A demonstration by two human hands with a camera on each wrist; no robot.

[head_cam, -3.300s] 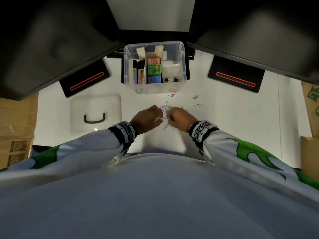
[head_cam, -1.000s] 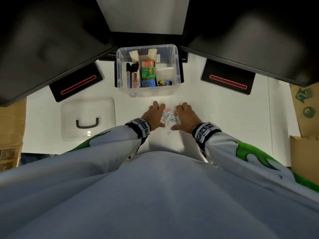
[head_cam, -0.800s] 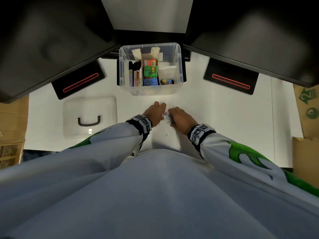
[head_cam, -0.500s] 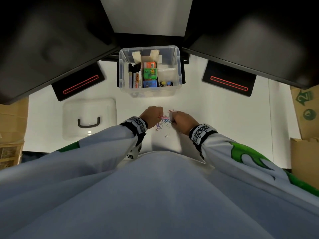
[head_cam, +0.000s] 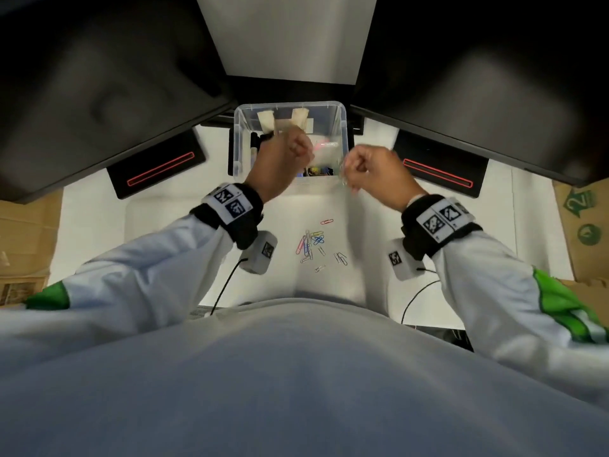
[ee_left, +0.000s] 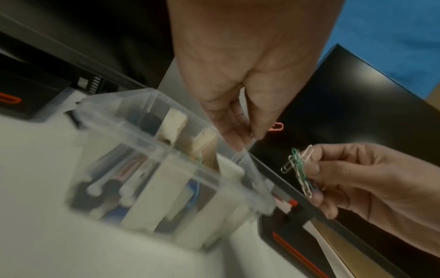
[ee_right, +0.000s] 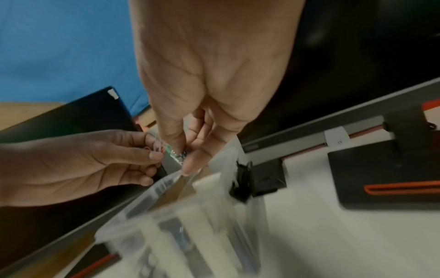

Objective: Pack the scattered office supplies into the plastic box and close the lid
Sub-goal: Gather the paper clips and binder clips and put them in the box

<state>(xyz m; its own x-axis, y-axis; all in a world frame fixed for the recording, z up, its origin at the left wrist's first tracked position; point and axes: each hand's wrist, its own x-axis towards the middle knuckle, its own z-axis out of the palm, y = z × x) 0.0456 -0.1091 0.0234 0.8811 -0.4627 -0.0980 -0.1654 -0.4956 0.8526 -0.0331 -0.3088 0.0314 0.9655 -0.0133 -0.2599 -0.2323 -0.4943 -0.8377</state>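
Both hands hover over the plastic box (head_cam: 341, 127): right hand (head_cam: 372, 169) pinches paper clips (ee_left: 298, 169), left hand (head_cam: 285, 156) pinches a few more; loose pinches could drop some onto the table (head_cam: 428, 225) at 6 o'clock.

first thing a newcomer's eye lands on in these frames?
Probably the two raised hands: the left hand over the open clear plastic box, the right hand by its right rim, pinching a bunch of paper clips, green and silver among them. Next, the small heap of coloured paper clips left on the white table, near the person's body between the wrists.
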